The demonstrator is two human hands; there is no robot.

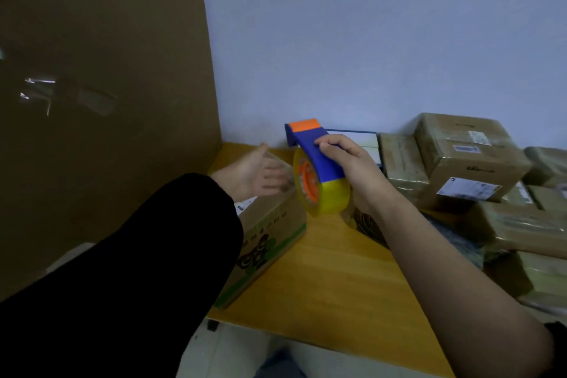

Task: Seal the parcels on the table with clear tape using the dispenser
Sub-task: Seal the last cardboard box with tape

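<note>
Fingers point(329, 144) of the right hand point(352, 169) curl round the blue dispenser point(319, 156), held above the table point(331, 270) beside the box point(270, 224). Left hand point(254, 175) is flat, fingers straight, over the box top. Sealed parcels point(466, 156) are stacked at right.

You've got a dim, blue-tinted view here. The wall point(368, 24) is evenly lit. Your left hand point(260, 175) smears with motion blur at the fingers, while the dispenser point(306, 146) reads sharp. The cardboard panel point(101, 70) on the left sits in deep shadow. Parcels point(466, 156) at the right edge bow and soften.
</note>
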